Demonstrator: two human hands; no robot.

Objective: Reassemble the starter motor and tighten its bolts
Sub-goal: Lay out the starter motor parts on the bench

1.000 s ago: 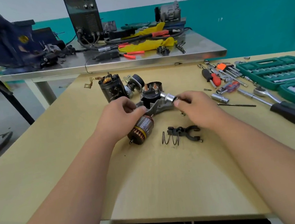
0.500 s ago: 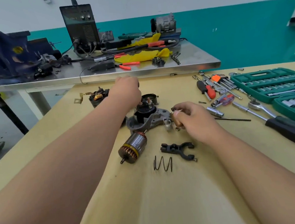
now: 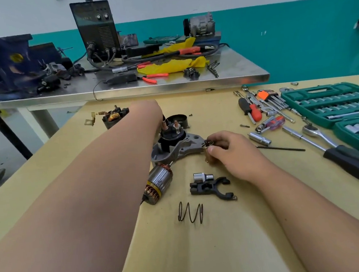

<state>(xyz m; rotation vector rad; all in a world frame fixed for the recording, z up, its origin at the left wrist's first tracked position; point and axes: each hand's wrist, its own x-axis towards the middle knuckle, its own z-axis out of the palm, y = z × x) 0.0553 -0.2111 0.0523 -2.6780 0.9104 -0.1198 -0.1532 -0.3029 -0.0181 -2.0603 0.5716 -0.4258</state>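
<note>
Pinching a brass part beside the housing, my right hand could slip and send it rolling; whether my left hand grips anything, I cannot tell.

Just one camera here, worn on the head, looking forward and down along both forearms at the tan worktop, wide-angle so the edges bend a bit. It sits close: the right hand and left hand land mid-frame, and the small brass part pinched in the right one is easy to make out. Up top it catches the steel table and teal wall behind.
</note>
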